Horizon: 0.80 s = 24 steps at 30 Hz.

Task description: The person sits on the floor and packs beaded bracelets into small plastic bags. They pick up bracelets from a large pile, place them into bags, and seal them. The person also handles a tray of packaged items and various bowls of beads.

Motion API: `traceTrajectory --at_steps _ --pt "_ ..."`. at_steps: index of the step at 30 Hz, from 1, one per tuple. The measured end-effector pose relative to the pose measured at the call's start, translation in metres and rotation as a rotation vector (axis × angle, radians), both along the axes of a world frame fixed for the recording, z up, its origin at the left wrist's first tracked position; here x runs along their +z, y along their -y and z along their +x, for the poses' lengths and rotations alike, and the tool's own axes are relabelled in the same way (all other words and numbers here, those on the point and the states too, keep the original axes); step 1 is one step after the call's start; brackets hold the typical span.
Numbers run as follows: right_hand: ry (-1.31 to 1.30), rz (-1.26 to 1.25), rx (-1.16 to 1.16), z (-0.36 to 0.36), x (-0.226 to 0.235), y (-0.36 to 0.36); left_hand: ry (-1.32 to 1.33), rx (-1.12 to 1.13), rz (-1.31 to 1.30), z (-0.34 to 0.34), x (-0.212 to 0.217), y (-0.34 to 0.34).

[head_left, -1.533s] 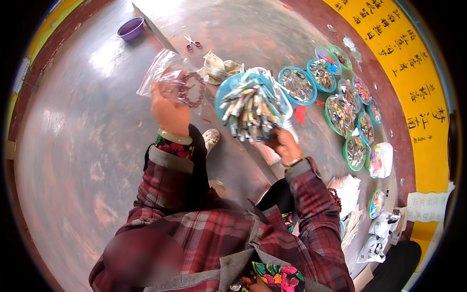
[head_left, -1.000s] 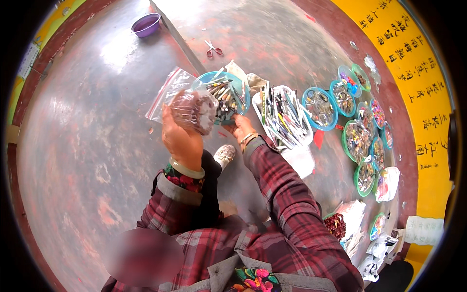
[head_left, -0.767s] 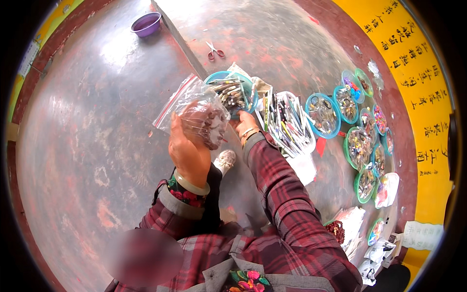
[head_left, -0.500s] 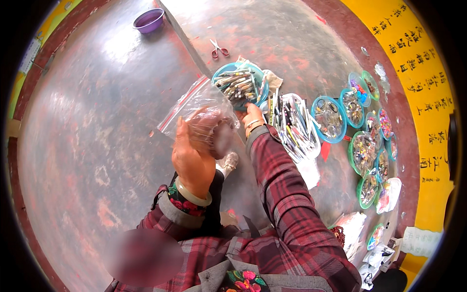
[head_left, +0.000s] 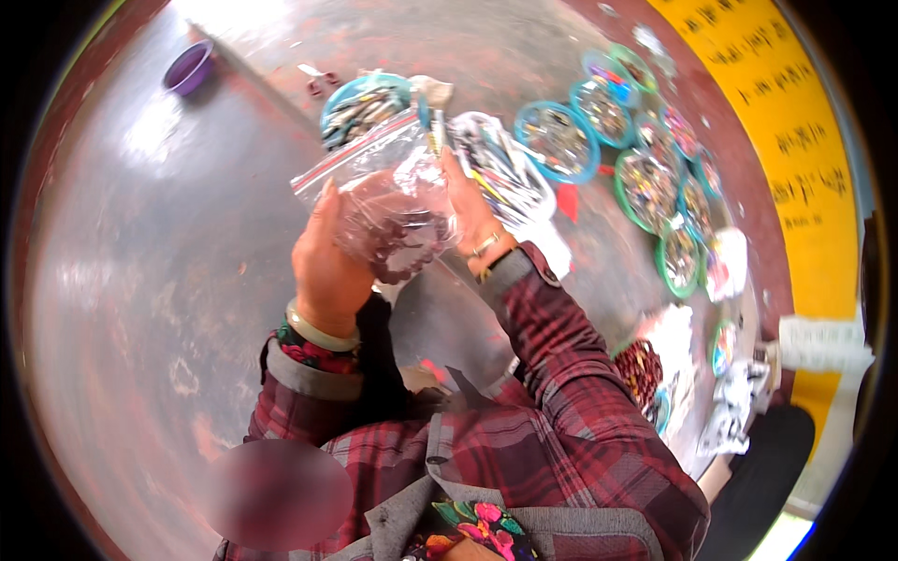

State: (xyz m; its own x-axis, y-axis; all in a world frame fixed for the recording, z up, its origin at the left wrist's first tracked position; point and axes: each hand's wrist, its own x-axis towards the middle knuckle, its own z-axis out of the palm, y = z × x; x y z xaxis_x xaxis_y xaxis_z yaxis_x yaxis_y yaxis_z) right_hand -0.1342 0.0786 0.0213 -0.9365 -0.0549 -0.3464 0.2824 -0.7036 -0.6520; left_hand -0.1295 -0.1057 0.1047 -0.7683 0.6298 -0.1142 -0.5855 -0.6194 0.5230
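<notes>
Grey concrete floor (head_left: 131,365), worn and marked with reddish patches, forms the work surface; a dark red border runs along its edge. Both hands are raised above it and hold one clear plastic bag (head_left: 398,187) between them. The left hand (head_left: 329,262) grips the bag at its left side, thumb upward; the right hand (head_left: 472,210) holds the right edge. The bag's red-striped closure lies along the upper edge, tilted up toward the right. Inside, at the bottom, sits a dark red beaded strand (head_left: 402,274).

Just beyond the bag stands a blue basket (head_left: 348,91) filled with pen-like sticks. To its right is a white tray (head_left: 548,204) of pens, partly hidden by the right hand. Scissors (head_left: 320,80) lie near the blue basket, blurred. Farther right, round blue and green baskets (head_left: 596,154) hold small mixed items, too fine to identify. A purple basin (head_left: 190,70) stands well apart at upper left. Yellow panel (head_left: 748,122) with dark writing borders the right side.
</notes>
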Motion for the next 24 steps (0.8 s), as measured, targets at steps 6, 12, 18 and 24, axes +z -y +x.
traceTrajectory --at_steps 6,12,18,24 --pt "-0.418 0.008 0.021 0.135 0.055 -0.025 -0.067 -0.345 -0.043 0.030 0.003 -0.046" --pt "-0.028 0.235 -0.238 0.225 0.050 -0.040 -0.256 -0.555 -0.120 0.076 -0.013 -0.090" --pt "-0.094 0.230 -0.572 0.288 0.060 -0.045 -0.458 -0.677 -0.240 0.124 -0.018 -0.113" --pt "-0.134 0.210 -0.730 0.338 0.063 -0.051 -0.272 -0.855 -0.335 0.176 -0.032 -0.112"
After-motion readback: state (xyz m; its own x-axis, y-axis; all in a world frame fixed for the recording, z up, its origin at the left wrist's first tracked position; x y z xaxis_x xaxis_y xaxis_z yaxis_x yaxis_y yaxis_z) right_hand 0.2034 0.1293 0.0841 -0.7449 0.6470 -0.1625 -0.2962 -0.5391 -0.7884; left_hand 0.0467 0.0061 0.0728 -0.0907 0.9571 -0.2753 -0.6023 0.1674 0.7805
